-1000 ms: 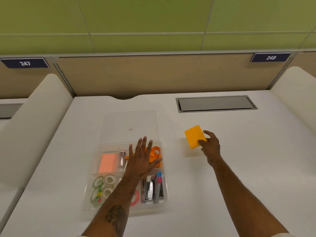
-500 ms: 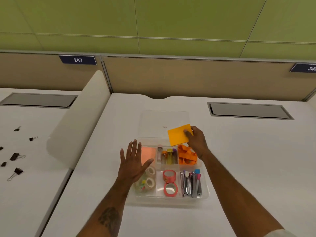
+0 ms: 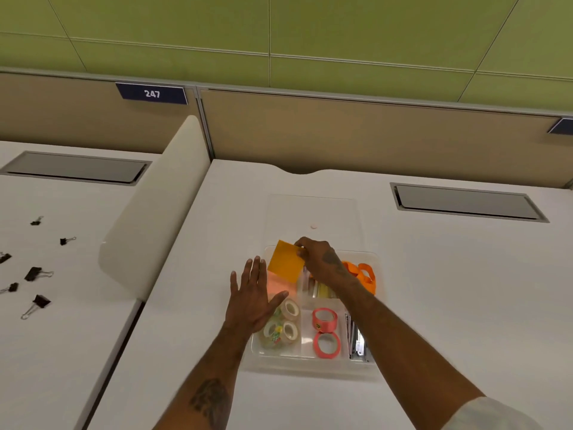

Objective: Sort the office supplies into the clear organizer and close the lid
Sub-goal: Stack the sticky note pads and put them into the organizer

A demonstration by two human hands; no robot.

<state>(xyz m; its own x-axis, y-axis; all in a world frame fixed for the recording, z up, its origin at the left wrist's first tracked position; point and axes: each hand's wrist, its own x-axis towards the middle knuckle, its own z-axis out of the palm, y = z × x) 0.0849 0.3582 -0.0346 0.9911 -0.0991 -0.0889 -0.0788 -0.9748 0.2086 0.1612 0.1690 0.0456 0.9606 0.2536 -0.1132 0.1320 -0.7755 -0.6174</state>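
Pinching the orange note pad point(image 3: 286, 262) at its right corner in the right hand point(image 3: 322, 262), fingers point(image 3: 302, 251) curled onto it. Holding it tilted just over the back-left compartment of the clear organizer point(image 3: 310, 360), above a pink pad point(image 3: 275, 286) lying there. Left hand point(image 3: 251, 301) flat at the organizer's left edge, fingers straight, spread, gripping nothing. Likely next: lowering the pad down and left of the fingers. Lid point(image 3: 310, 212) open behind, flat on the worktop point(image 3: 217, 218).

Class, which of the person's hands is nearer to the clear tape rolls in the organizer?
Left. The left hand lies flat right beside the clear tape rolls; the right hand is farther back, pinching the orange sticky pad.
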